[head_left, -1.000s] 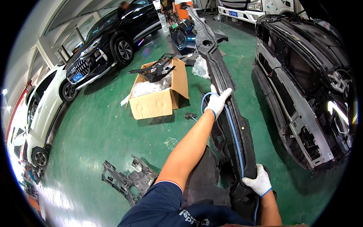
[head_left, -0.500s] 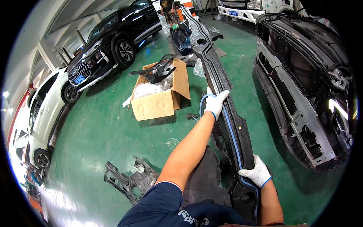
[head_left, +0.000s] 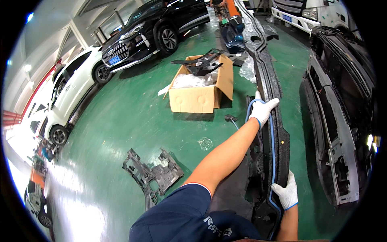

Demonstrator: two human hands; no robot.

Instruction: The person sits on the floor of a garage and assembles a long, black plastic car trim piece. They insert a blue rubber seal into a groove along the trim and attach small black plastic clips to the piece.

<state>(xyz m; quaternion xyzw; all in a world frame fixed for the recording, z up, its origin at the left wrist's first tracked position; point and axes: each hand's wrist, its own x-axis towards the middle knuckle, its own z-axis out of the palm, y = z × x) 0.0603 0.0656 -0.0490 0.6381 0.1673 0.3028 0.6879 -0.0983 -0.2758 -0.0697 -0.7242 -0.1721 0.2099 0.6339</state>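
A long black car bumper beam [head_left: 283, 155] with a rough, foam-like face stretches away from my body. Along it runs a thin blue tube [head_left: 273, 149]. My left hand [head_left: 263, 111], in a white knit glove, grips the beam around its middle; the tube loops beside those fingers. Nearer to me my right hand [head_left: 287, 193], gloved the same way, holds the right edge with the thumb on top. Its other fingers are mostly hidden. A small dark connector [head_left: 230, 117] hangs at the end of a blue lead, left of the beam.
An open cardboard box [head_left: 192, 100] with black plastic parts and clear wrap stands ahead on the green floor. A black bracket [head_left: 155, 173] lies at lower left. A car front-end assembly [head_left: 332, 121] stands right. Parked are a black car [head_left: 139, 38] and white car [head_left: 76, 80]. A person [head_left: 219, 10] stands far ahead.
My view has swung left, so the beam, box and cars appear further right in the picture. Both hands keep their hold at about the same places on the beam.
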